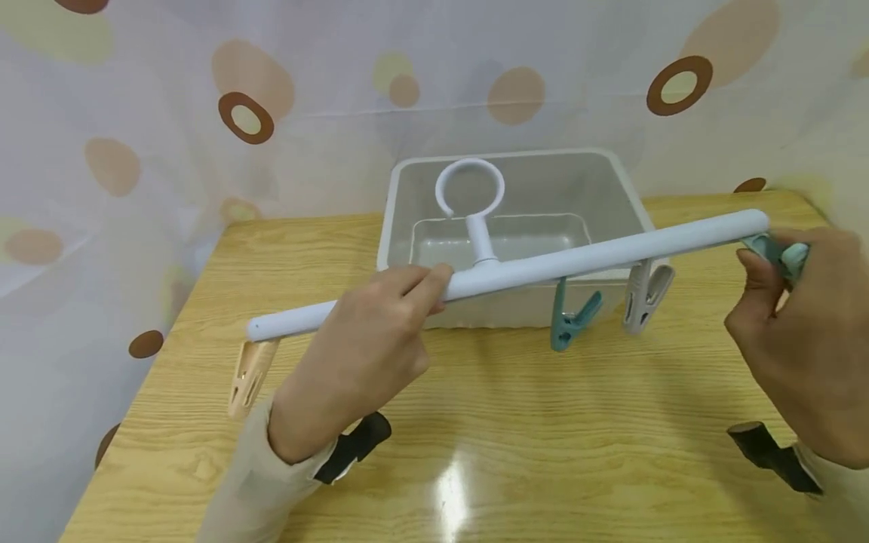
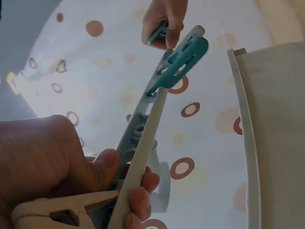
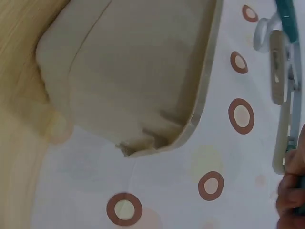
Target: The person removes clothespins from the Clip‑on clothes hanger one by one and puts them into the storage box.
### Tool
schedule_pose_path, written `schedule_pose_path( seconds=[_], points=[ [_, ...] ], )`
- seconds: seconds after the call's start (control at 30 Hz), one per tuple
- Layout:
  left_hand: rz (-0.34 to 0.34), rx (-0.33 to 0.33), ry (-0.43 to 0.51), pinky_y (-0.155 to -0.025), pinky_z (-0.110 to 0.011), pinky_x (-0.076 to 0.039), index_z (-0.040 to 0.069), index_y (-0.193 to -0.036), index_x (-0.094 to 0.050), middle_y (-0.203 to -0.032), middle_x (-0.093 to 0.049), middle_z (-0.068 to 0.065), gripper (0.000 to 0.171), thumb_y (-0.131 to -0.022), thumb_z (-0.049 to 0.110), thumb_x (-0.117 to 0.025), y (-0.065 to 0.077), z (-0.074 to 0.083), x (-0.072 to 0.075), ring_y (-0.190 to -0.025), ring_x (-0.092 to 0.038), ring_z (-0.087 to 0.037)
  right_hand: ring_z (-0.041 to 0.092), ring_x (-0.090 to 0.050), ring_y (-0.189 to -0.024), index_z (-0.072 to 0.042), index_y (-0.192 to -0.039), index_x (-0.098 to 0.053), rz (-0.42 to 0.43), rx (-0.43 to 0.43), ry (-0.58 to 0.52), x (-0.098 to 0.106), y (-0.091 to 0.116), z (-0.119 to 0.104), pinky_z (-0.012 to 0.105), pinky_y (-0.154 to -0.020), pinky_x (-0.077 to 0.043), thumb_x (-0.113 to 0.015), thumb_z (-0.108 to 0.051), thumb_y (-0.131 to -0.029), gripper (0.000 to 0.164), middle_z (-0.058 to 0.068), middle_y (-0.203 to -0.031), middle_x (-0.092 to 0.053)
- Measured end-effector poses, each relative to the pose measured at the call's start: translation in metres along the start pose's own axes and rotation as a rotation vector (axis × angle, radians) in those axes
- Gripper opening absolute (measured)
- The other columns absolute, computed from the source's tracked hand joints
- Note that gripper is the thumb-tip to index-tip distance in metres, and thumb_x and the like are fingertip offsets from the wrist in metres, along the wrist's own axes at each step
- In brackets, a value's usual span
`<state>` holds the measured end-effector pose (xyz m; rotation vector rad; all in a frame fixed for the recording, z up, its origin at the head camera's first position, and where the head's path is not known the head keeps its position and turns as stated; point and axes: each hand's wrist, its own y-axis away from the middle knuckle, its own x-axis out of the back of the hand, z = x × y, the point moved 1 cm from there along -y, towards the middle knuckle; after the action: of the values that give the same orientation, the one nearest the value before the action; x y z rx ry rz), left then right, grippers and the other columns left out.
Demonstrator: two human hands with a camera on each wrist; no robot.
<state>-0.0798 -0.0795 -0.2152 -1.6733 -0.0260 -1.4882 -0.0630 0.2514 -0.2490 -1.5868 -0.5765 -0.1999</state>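
The left hand (image 1: pixel 363 347) is gripping the white hanger bar (image 1: pixel 577 260), fingers wrapping round it and holding it above the surface (image 1: pixel 509 422); the ring hook (image 1: pixel 479 237) is showing against the bin (image 1: pixel 389 219) in the head view. The right hand (image 1: pixel 818 332) is pinching an end clip (image 1: pixel 796 258), teal, at the bar's right end. A beige clip (image 1: pixel 250 377) is hanging at the left end; a second teal clip (image 1: pixel 561 332) and a grey clip (image 1: pixel 635 302) are hanging along the right half.
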Motion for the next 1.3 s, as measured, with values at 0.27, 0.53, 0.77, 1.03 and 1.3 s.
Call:
schedule_pose_path(
  seconds=[0.27, 0.53, 0.77, 1.03, 1.3],
  points=[
    [0.127, -0.013, -0.035, -0.066, -0.031, -0.054, -0.007, -0.105, -0.065, -0.086, -0.065, -0.011, 0.036, -0.072, -0.021, -0.062, -0.004, -0.012, -0.003, -0.076, -0.061, -0.025, -0.009, -0.026, -0.044, 0.016, -0.107, -0.049, -0.345, -0.035, -0.249, 0.008, -0.003, -0.001, 0.014, -0.039, -0.024, -0.051, -0.030, -0.100, 0.047, 0.004, -0.059, -0.043],
    [0.137, -0.027, -0.024, -0.071, -0.034, -0.053, -0.007, -0.103, -0.067, -0.089, -0.067, -0.012, 0.029, -0.076, -0.016, -0.064, -0.004, -0.019, -0.006, -0.079, -0.062, -0.028, -0.019, -0.034, -0.052, 0.013, -0.102, -0.054, -0.413, 0.084, -0.239, 0.015, -0.005, 0.011, 0.011, -0.040, -0.030, -0.049, -0.039, -0.099, 0.052, 0.019, -0.070, -0.062],
    [0.121, -0.007, -0.019, -0.071, -0.034, -0.053, -0.007, -0.101, -0.066, -0.088, -0.067, -0.011, 0.024, -0.078, -0.014, -0.065, -0.004, -0.021, -0.009, -0.078, -0.062, -0.027, -0.031, -0.032, -0.092, 0.017, -0.109, -0.056, -0.369, 0.103, -0.247, 0.016, -0.003, 0.022, -0.001, -0.076, -0.029, -0.036, -0.047, -0.100, 0.068, 0.028, -0.086, -0.064],
    [0.089, 0.028, -0.015, -0.069, -0.035, -0.051, -0.005, -0.097, -0.065, -0.085, -0.065, -0.011, 0.018, -0.080, -0.011, -0.067, -0.005, -0.020, -0.015, -0.074, -0.061, -0.026, -0.028, -0.038, -0.099, 0.013, -0.112, -0.061, -0.324, 0.115, -0.305, 0.017, -0.003, 0.035, 0.001, -0.083, -0.031, -0.046, -0.040, -0.101, 0.057, 0.028, -0.088, -0.063],
    [0.067, 0.016, 0.056, -0.074, -0.034, -0.054, -0.004, -0.097, -0.066, -0.089, -0.070, -0.010, 0.018, -0.080, -0.010, -0.068, -0.009, -0.019, -0.030, -0.080, -0.065, -0.023, -0.031, -0.035, -0.099, 0.003, -0.115, -0.066, -0.252, 0.127, -0.198, 0.005, -0.022, 0.076, 0.002, -0.085, -0.026, -0.058, -0.025, -0.097, 0.034, 0.021, -0.096, -0.066]
  ],
)
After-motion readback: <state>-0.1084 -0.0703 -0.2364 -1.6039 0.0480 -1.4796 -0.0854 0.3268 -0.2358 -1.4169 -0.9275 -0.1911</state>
